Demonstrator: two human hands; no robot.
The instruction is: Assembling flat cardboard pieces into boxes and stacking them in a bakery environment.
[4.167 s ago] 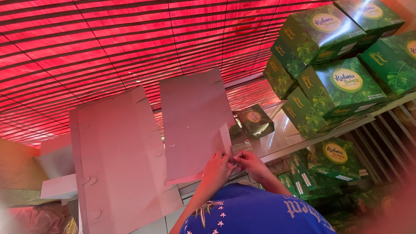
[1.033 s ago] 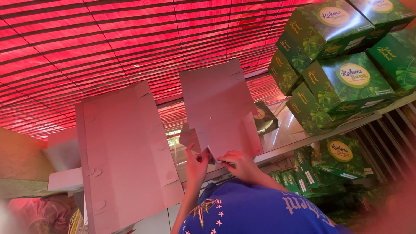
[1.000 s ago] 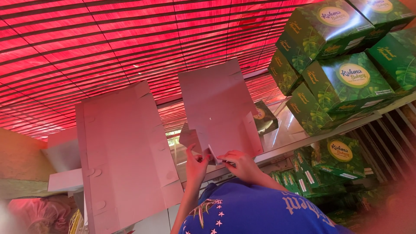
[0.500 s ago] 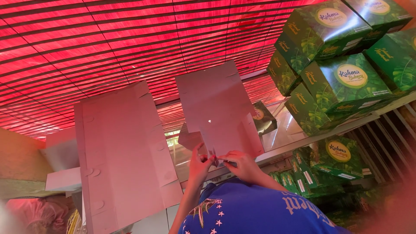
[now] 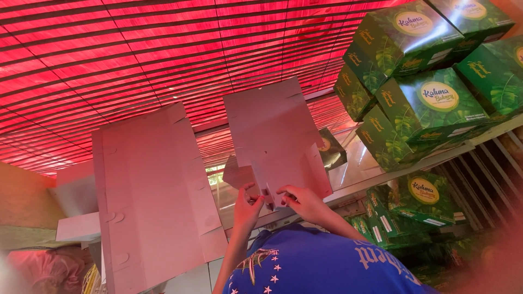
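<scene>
Flat pale die-cut cardboard box blank point(image 5: 275, 136) stands upright, long axis rising away from both hands. Left hand point(image 5: 248, 207) and right hand point(image 5: 305, 201) fingers pinched shut on its bottom flaps, equally near.

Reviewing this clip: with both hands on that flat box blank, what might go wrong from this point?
1. Both the left hand and right hand pinch only the bottom edge of the upright cardboard blank; it may flop or crease.
2. A second large blank stands close beside it; a swing of the held one could knock it over.
3. The stacked green boxes lean at the shelf edge; a bump might topple them.
</scene>
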